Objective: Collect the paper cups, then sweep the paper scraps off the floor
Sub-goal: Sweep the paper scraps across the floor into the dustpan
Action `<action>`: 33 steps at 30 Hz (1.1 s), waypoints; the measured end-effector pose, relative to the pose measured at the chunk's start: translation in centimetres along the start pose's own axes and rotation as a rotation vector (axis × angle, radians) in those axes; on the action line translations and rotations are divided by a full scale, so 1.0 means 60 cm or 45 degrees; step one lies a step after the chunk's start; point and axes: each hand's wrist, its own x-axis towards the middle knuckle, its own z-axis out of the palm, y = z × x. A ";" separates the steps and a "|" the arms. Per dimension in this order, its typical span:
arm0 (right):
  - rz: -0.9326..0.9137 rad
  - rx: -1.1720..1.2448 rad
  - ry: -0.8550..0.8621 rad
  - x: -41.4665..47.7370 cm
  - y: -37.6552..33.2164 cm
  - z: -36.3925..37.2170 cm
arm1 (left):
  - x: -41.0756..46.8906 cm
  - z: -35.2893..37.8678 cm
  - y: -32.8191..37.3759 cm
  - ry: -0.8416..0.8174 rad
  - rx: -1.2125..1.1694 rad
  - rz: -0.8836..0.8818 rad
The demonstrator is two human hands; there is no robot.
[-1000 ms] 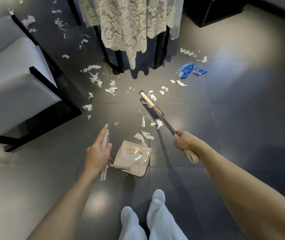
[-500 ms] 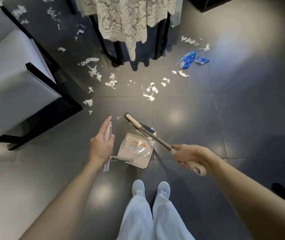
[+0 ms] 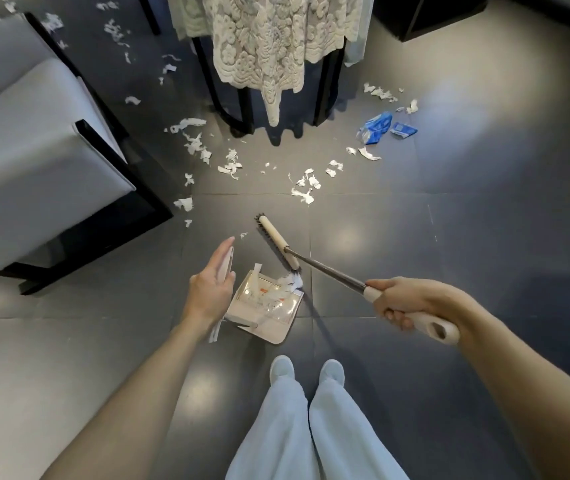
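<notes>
Head cam: R hand (image 3: pixel 411 303) is wrapped tight round the white grip of the broom (image 3: pixel 325 271), fingers fully curled. L hand (image 3: pixel 209 292) steadies the dustpan handle (image 3: pixel 227 259), fingers mostly straight along it w/ the thumb side pinching; can't tell how firm. The dustpan (image 3: pixel 271 322) sits flat on the floor (image 3: pixel 450 237) just ahead of the feet. What changed: 1 s ago the broom head (image 3: pixel 276 242) was out among the litter, half a sec ago it was at the pan mouth, and now a white clump (image 3: pixel 287 284) lies inside the pan w/ the bristles' near end touching the lip. So one batch is in. Lots of paper scraps (image 3: pixel 302 188) are left nearer the lace cloth (image 3: pixel 269 39) and by the chair (image 3: pixel 34 161), plus blue wrappers (image 3: pixel 375 128). No cups in view; prob. collected, sweeping approx early-mid.
</notes>
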 end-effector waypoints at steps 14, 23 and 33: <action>-0.005 -0.044 -0.130 -0.005 -0.073 0.092 | 0.028 -0.040 -0.037 0.145 -0.119 -0.046; -0.133 -0.007 -0.083 0.055 -0.231 0.029 | 0.110 -0.090 -0.026 0.297 -0.135 -0.132; -0.252 -0.928 0.021 0.193 -0.352 0.004 | 0.252 -0.113 -0.003 0.397 -0.133 -0.266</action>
